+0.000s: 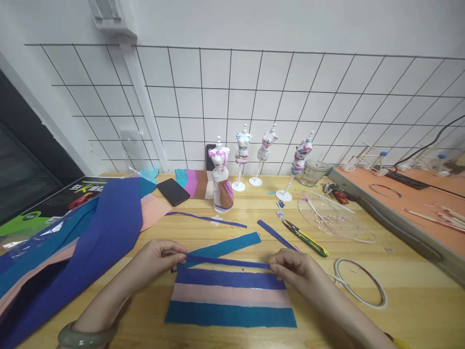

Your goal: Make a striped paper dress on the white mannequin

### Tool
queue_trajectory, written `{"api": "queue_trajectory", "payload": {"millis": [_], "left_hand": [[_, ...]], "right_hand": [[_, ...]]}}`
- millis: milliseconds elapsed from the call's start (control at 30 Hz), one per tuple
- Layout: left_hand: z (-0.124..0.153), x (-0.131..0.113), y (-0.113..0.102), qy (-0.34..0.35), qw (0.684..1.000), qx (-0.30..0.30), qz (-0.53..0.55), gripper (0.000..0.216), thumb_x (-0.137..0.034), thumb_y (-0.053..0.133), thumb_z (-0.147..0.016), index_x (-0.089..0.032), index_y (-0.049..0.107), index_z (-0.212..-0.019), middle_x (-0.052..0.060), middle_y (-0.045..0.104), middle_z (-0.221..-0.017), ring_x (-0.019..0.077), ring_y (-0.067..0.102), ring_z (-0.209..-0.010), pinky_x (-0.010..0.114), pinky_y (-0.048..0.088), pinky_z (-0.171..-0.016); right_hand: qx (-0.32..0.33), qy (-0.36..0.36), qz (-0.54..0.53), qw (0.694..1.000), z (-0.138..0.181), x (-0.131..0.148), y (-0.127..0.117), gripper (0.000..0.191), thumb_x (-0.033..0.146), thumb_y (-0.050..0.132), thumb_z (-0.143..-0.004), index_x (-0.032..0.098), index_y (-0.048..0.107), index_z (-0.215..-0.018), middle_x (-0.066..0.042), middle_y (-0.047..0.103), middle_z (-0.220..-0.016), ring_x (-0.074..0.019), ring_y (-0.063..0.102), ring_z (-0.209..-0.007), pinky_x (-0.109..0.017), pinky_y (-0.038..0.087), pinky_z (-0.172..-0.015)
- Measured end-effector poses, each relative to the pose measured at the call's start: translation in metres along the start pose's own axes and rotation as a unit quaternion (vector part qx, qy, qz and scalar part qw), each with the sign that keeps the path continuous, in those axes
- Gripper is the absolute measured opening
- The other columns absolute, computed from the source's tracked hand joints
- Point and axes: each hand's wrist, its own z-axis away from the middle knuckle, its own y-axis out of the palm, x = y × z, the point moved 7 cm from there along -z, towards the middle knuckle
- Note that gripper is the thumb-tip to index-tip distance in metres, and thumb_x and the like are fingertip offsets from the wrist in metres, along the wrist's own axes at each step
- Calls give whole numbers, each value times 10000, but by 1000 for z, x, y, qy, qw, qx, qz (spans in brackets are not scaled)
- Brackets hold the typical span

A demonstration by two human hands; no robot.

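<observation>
A narrow purple crepe paper strip (225,262) is stretched between my two hands. My left hand (165,254) is closed, pinching its left end, and my right hand (292,265) pinches the right end. Just below lies a striped sheet (232,296) in purple, pink and teal bands, flat on the wooden table. Behind the held strip, a wider teal strip (232,245) lies at a slant, partly covered by it. Another short purple strip (276,234) rests beyond my right hand, and a thin ragged one (207,219) lies farther back.
Large folded purple, teal and pink sheets (119,208) cover the left side. Several small mannequins (220,169) stand at the back. A black phone (173,192) lies behind. On the right are a yellow-green snipper (307,238), a tape roll (363,283), a round clear tray (327,218) and a glass jar (313,173).
</observation>
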Motion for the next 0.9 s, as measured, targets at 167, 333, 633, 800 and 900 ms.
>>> {"api": "queue_trajectory", "payload": {"millis": [167,333,633,800,900], "left_hand": [[0,-2,-2,-3,1000,7,-5,265,-415,656,-697,-167,709,-775,55,728,-745,154,607,-593,269,482,-600],[2,-4,0,4,1000,21,-15,248,-411,627,-721,-164,646,-730,39,705,-695,144,595,-583,255,470,-582],[0,-8,0,68,991,-2,-117,219,-361,539,-787,-175,630,-717,12,652,-665,159,581,-624,243,437,-564],[3,-21,-9,124,973,-42,-192,191,-339,575,-767,-199,700,-801,55,675,-854,226,606,-844,332,466,-781],[9,-32,-12,166,954,-71,-238,253,-271,578,-764,-220,691,-985,71,669,-1013,254,568,-1016,376,432,-902]], "right_hand": [[12,12,-25,1000,1,0,2,251,370,503,-838,166,600,-729,-36,587,-720,-172,572,-642,-299,438,-610],[20,20,-39,999,1,-1,4,238,364,509,-839,164,593,-738,-29,582,-716,-163,561,-641,-293,434,-610],[51,22,-73,996,6,8,11,229,344,514,-844,160,590,-732,-3,557,-685,-145,532,-637,-264,416,-600],[41,3,-15,999,9,15,13,227,293,498,-859,173,598,-694,-13,580,-704,-156,535,-670,-264,398,-612],[40,-17,17,999,11,21,14,224,264,486,-874,181,612,-709,-13,590,-728,-152,551,-683,-258,406,-625]]}}
